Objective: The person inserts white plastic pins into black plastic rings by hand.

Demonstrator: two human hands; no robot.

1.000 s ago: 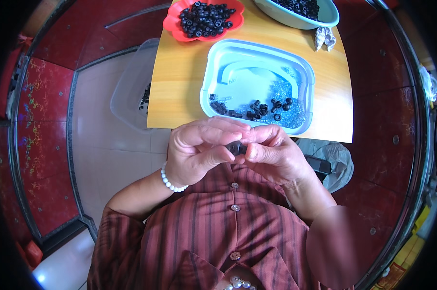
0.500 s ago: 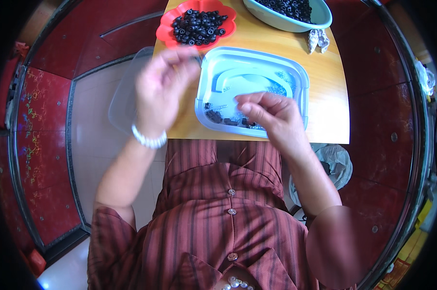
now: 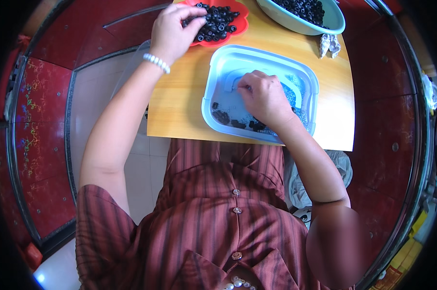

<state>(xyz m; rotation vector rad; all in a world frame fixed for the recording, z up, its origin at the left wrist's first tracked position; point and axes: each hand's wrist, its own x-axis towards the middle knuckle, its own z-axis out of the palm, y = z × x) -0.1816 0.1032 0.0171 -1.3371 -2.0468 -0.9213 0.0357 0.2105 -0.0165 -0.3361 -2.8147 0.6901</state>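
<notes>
My left hand (image 3: 172, 30), with a white bead bracelet on the wrist, reaches into a red flower-shaped dish (image 3: 230, 33) full of small black rings (image 3: 217, 19); its fingertips pinch among them. My right hand (image 3: 263, 96) rests inside a light blue rectangular tray (image 3: 218, 72), fingers curled together over the tray's floor. Several black rings (image 3: 228, 118) lie along the tray's near edge beside that hand. Whether either hand holds a ring is hidden by the fingers.
A pale green bowl (image 3: 286, 21) of more black rings stands at the far right of the small wooden table (image 3: 179, 101). A crumpled white wrapper (image 3: 328, 44) lies beside it. A clear plastic lid (image 3: 129, 72) sits left of the table, over a tiled floor.
My hands were together near my chest, then parted. The left hand has gone up and forward into the red dish; the right hand has moved into the blue tray.
</notes>
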